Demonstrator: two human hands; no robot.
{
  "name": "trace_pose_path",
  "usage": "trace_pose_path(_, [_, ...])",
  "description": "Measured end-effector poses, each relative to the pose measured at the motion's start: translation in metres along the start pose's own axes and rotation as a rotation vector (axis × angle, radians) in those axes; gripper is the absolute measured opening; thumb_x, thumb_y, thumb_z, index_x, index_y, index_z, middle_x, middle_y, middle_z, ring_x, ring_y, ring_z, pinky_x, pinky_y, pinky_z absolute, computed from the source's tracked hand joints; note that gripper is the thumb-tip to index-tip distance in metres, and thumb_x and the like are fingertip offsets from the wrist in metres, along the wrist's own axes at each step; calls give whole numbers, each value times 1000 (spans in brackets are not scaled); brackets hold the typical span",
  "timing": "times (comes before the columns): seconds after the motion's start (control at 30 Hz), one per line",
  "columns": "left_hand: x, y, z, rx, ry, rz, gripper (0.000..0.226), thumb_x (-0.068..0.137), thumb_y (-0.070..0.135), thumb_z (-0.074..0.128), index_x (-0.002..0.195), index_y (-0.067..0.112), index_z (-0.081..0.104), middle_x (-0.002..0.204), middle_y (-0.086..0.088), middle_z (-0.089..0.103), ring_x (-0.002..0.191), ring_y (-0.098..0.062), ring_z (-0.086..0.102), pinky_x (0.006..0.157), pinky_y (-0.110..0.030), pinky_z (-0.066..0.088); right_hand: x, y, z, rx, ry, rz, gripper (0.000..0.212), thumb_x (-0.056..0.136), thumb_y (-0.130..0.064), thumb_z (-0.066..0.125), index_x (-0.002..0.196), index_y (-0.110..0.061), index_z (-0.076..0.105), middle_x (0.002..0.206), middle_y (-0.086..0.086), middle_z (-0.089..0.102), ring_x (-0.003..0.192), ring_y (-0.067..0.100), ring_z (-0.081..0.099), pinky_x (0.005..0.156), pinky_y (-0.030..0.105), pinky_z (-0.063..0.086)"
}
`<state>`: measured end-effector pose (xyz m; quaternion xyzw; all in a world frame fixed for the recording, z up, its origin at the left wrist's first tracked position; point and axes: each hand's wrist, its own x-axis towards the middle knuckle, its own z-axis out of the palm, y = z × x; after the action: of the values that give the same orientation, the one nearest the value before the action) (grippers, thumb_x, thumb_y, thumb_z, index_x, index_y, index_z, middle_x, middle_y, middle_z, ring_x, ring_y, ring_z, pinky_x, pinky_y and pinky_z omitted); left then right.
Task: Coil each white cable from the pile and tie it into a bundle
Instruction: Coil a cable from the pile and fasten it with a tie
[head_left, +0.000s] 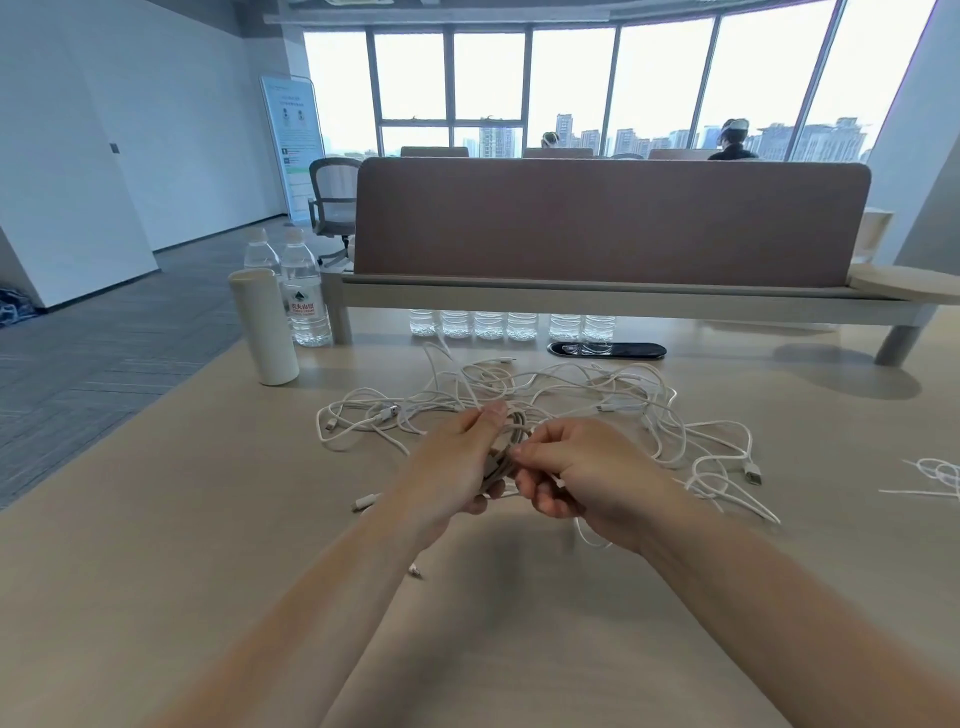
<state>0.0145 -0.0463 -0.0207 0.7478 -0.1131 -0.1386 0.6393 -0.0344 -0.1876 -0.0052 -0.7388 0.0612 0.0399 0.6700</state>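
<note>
White cable, wound into a small coil (506, 441), is sitting between the two hands just above the pale wooden table (208, 519), in front of the loose pile (597, 400).

The left hand (457, 467) is gripping the coil, thumb pressing on top and fingers curling underneath. The right hand (587, 478) is working close against it, pinching what seems to be the free tail at the coil's middle; blur is making it hard to say exactly which strand. A loop of slack (587, 540) is hanging below the right palm.

Judging by this, the person is probably wrapping the tail round the coil's waist. Doing it well is calling for three things:

- The left hand should be keeping the loops flat and even so none spring out.
- The right hand should be drawing each turn snug beside the one before, saving enough end to tuck through.
- The hanging slack should be staying clear of the pile's strands, or it risks dragging another cable along.

Many cables are waiting behind.
</note>
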Motion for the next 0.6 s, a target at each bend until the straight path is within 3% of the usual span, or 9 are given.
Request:
trace_pose_path(0.1, [1, 0, -3, -38, 7, -17, 33, 101, 51, 49, 88, 22, 60, 65, -3, 62, 60, -20, 56, 50, -22, 35, 0, 0, 2, 82, 2, 23, 22, 95, -17, 67, 76, -11, 59, 57, 5, 60, 43, 12, 46, 44, 19, 38])
trace_pose_path(0.2, [1, 3, -8, -91, 14, -24, 33, 103, 46, 49, 97, 16, 62, 63, -3, 65, 57, -20, 53, 47, -20, 31, -4, 0, 0, 127, -62, 87, 15, 93, -19, 68, 83, -8, 66, 56, 3, 58, 43, 10, 46, 43, 15, 41])
trace_pose_path(0.33, [-1, 7, -11, -113, 31, -23, 33, 104, 43, 49, 102, 14, 63, 65, -6, 69, 56, -20, 52, 46, -21, 29, -7, -1, -4, 120, -80, 117, 14, 95, -11, 64, 82, -8, 62, 54, 3, 57, 40, 9, 47, 40, 14, 41])
trace_pose_path(0.6, [0, 4, -3, -86, -11, -80, 32, 99, 53, 52, 101, 23, 62, 67, -1, 65, 65, -22, 57, 48, -23, 37, -5, 1, 2, 108, -26, 76, 25, 96, -9, 63, 72, -12, 57, 54, 5, 57, 40, 10, 43, 40, 15, 37])
